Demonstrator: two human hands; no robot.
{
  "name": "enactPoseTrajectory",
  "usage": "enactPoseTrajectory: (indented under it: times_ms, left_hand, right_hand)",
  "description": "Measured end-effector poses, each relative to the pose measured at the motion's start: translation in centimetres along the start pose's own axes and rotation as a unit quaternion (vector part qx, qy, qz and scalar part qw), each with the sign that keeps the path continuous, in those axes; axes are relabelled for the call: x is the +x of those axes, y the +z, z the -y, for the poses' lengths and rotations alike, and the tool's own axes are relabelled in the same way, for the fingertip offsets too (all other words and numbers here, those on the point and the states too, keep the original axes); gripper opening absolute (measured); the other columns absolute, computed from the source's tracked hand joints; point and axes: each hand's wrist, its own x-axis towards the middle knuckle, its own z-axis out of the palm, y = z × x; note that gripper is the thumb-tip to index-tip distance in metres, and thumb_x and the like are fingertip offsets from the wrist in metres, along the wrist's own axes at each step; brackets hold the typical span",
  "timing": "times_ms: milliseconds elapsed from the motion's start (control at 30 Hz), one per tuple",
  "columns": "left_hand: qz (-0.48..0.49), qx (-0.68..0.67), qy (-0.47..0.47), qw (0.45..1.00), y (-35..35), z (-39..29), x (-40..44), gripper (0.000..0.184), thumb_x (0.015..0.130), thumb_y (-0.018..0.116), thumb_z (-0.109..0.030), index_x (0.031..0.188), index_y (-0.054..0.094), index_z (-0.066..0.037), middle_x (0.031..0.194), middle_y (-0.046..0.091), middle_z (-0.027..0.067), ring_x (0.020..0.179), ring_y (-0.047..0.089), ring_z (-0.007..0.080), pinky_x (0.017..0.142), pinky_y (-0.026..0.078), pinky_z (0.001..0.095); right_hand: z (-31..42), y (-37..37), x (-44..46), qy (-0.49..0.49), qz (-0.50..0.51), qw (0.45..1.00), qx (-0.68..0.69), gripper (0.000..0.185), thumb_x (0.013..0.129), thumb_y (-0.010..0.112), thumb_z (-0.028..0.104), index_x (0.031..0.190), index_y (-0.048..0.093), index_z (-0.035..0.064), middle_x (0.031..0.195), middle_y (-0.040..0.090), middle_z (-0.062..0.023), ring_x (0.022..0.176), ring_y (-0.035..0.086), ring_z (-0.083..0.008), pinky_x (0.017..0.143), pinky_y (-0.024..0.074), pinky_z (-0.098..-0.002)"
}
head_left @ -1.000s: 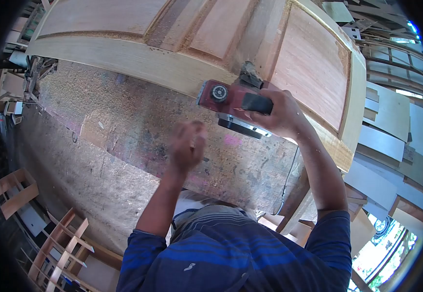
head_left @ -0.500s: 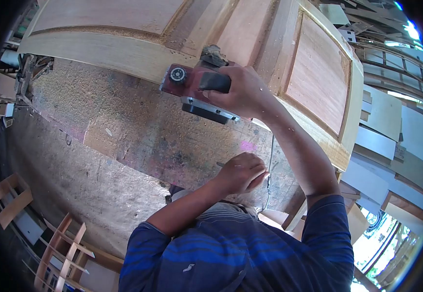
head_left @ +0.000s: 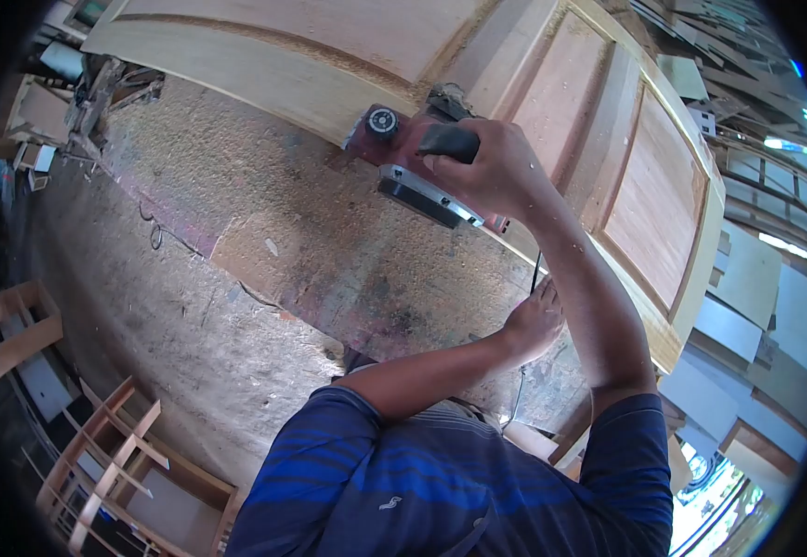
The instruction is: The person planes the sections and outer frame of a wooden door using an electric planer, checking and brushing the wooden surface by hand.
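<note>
Right hand (head_left: 506, 167) wraps fingers round handle of red power planer (head_left: 403, 139) on panelled door (head_left: 329, 88); left hand (head_left: 535, 325) by cord (head_left: 536, 269), fingers bunched, grip unclear.

Woodwkg wkshop w/ panelled door (head_left: 650, 200), offcuts (head_left: 738, 269)

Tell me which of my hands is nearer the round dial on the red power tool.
Right. Your right hand grips the black handle, close to the dial; your left hand is farther off, nearer your body, beside the cord.
</note>
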Motion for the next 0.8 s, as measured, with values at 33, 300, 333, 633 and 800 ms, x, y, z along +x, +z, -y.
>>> enactPoseTrajectory:
  times_ms: [33,300,333,633,800]
  left_hand:
    - [0.101,0.032,-0.02,0.994,-0.6,0.1,0.5,0.065,0.108,0.054,-0.036,0.159,0.057,0.004,0.174,0.044,0.0255,0.166,0.034,0.0394,0.139,0.016,0.058]
    - [0.008,0.062,-0.098,0.993,2.9,1.6,2.0,0.066,0.112,0.053,-0.036,0.17,0.045,-0.005,0.18,0.04,0.0092,0.167,0.033,0.0321,0.139,0.016,0.053]
    - [-0.023,-0.079,-0.123,0.989,3.0,1.6,1.9,0.065,0.113,0.053,-0.035,0.171,0.044,-0.006,0.179,0.041,0.0078,0.166,0.035,0.0305,0.139,0.019,0.0511]
    - [-0.33,-0.749,-0.054,0.572,12.1,3.3,5.6,0.05,0.121,0.048,-0.035,0.163,0.045,-0.007,0.159,0.058,0.0086,0.149,0.053,0.0259,0.128,0.041,0.0436]
    - [-0.317,-0.686,-0.102,0.647,6.5,5.5,1.6,0.058,0.119,0.053,-0.037,0.167,0.042,-0.007,0.165,0.055,0.0096,0.152,0.053,0.0275,0.129,0.04,0.0439]
  right_hand:
    - [0.3,0.1,0.5,0.006,0.007,1.0,-0.003,0.039,0.089,0.085,0.033,0.107,0.082,-0.0016,0.084,0.08,-0.0161,0.075,0.078,-0.0258,0.073,0.0599,-0.0417]
    - [2.6,2.1,4.5,-0.044,0.011,0.999,0.013,0.04,0.089,0.08,0.039,0.102,0.083,0.0017,0.087,0.079,-0.0229,0.082,0.079,-0.0399,0.081,0.0616,-0.0492]
    - [3.2,2.3,5.0,-0.052,0.016,0.998,0.017,0.041,0.089,0.08,0.04,0.103,0.084,0.0022,0.087,0.079,-0.0232,0.082,0.079,-0.0401,0.081,0.0617,-0.0496]
    - [5.6,6.0,10.9,-0.082,-0.02,0.995,-0.048,0.043,0.09,0.081,0.046,0.104,0.085,0.0055,0.09,0.081,-0.0228,0.085,0.08,-0.0406,0.083,0.0632,-0.048]
    - [7.0,6.1,11.6,-0.085,-0.031,0.994,-0.056,0.042,0.09,0.082,0.044,0.105,0.085,0.0053,0.094,0.082,-0.0236,0.089,0.08,-0.0404,0.086,0.063,-0.0479]
